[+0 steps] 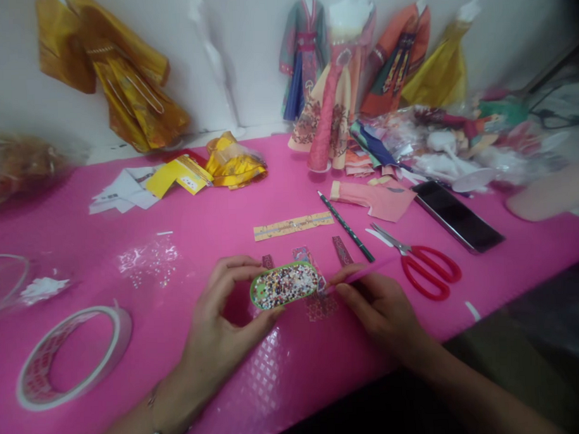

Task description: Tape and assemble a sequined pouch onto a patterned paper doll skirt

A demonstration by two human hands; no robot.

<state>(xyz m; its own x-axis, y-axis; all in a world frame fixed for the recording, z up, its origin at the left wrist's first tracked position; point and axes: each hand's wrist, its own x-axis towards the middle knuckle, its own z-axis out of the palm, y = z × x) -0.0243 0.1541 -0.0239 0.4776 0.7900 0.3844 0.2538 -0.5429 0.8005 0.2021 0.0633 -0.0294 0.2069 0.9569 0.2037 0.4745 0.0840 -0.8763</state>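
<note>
My left hand (pixel 223 320) is curled round a small oval green-rimmed container of tiny mixed beads (pixel 285 285), with its thumb and fingers on the left end. My right hand (pixel 375 306) pinches a thin pink stick (pixel 367 272), whose tip points at the right end of the container. Under the hands lie small patterned paper pieces (pixel 340 249) on the pink table cover (pixel 175 214).
Red-handled scissors (pixel 427 269), a dark pencil (pixel 347 227), a black phone (pixel 458 216) and a patterned paper strip (pixel 293 226) lie beyond my hands. A tape roll (pixel 71 354) sits at left. Paper dress dolls (pixel 332 82) stand along the wall. Another person's arm (pixel 549 192) rests at right.
</note>
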